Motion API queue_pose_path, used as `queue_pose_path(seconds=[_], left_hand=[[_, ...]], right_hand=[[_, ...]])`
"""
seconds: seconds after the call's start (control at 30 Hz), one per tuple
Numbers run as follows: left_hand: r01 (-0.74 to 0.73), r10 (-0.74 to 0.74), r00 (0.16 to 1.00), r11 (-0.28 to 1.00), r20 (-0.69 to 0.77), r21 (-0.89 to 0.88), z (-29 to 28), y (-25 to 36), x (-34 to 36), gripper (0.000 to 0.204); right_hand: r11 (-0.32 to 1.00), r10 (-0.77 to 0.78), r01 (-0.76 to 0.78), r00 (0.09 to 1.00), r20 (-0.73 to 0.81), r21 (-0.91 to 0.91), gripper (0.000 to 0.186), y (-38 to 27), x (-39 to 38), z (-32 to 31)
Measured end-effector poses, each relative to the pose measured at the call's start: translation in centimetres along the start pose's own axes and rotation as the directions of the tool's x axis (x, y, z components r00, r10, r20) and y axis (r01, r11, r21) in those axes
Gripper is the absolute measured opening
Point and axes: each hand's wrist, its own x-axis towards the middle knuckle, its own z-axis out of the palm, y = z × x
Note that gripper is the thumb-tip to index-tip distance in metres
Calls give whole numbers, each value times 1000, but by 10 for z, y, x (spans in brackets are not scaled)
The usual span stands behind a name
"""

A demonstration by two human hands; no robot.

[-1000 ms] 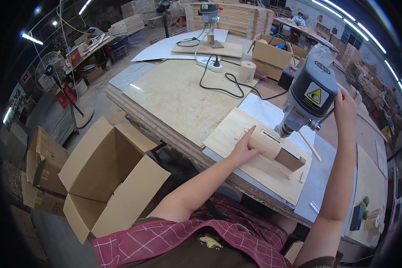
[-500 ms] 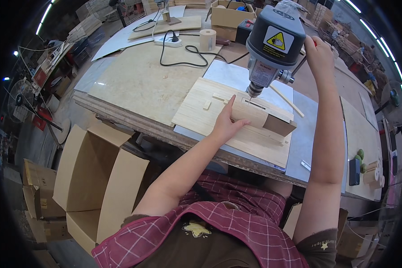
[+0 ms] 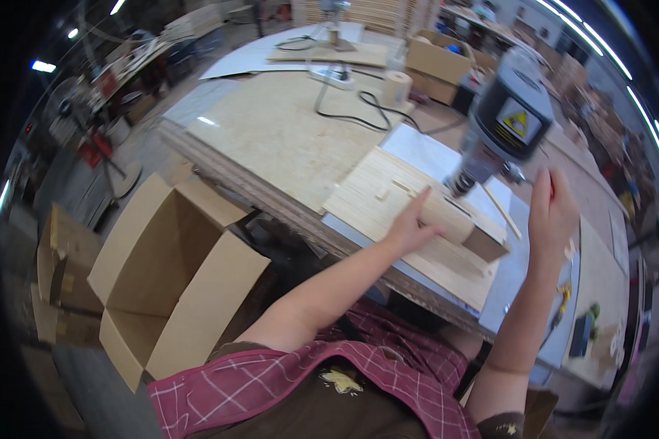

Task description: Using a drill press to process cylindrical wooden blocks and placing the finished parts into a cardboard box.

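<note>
A bench drill press with a grey head and a yellow warning label stands over a pale wooden board. Its chuck is low over a rounded wooden piece with a dark slot along its top; where the bit's tip is, blur hides. Thumb and fingers of my left hand span this piece and hold it against the board. My right hand is closed round the red-ended feed lever, to the right of and below the drill head. A brown block sits at the piece's right end.
An open cardboard box stands left of the bench. Across the bench lie a black cord, a power strip and a wooden roll. A yellow-handled tool and a dark phone lie at the right.
My right hand has swung the feed lever down from beside the drill head to below it. My left hand stays on the wooden piece. The whole view has shifted and tilted.
</note>
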Motion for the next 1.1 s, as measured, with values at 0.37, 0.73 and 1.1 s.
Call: queue_pose_path(seconds=[0.37, 0.73, 1.1], left_hand=[[-55, 56, 998, 994, -4, 96, -3, 10, -9, 86], [-36, 35, 999, 999, 11, 39, -4, 14, -9, 89], [-24, 23, 1000, 999, 19, 48, -3, 15, -9, 89]], right_hand=[[976, -45, 64, 995, -91, 210, 15, -1, -64, 23], [954, -101, 152, 975, -198, 260, 13, 18, -104, 63], [938, -200, 253, 953, -225, 238, 13, 38, -113, 85]])
